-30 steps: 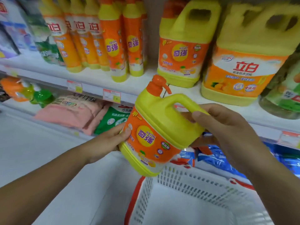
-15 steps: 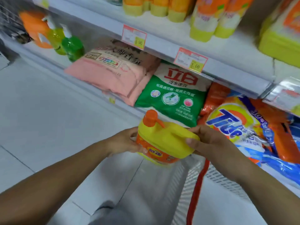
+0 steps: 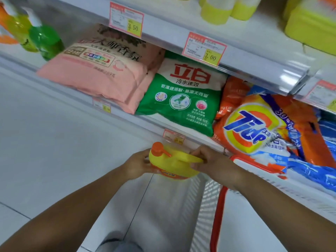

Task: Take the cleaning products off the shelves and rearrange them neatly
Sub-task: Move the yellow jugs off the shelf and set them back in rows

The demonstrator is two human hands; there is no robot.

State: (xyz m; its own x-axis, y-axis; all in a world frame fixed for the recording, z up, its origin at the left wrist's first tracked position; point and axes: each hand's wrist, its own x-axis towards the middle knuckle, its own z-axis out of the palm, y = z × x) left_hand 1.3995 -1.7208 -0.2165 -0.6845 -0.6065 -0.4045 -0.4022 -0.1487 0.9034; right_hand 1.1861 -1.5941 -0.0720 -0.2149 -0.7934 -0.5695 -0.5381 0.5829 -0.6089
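A yellow detergent jug (image 3: 172, 165) with an orange pump cap and orange label sits low between both hands, over the white basket (image 3: 203, 202) with a red rim. My left hand (image 3: 138, 165) holds the jug's left side and base. My right hand (image 3: 207, 160) grips its yellow handle from the right. The jug's lower part is hidden from this angle. On the low shelf lie a pink powder bag (image 3: 101, 70), a green and white bag (image 3: 181, 95) and an orange Tide bag (image 3: 254, 126).
Green and yellow pump bottles (image 3: 43, 40) stand at the shelf's far left. Yellow jugs (image 3: 312, 24) and bottle bases (image 3: 225, 10) line the upper shelf, with price tags (image 3: 205, 48) along its edge. Pale floor tiles (image 3: 45, 142) spread to the left. Blue bags (image 3: 312, 171) lie at right.
Both hands have carried the jug from shelf height down over the basket, and the view has tilted downward to the bottom shelf.
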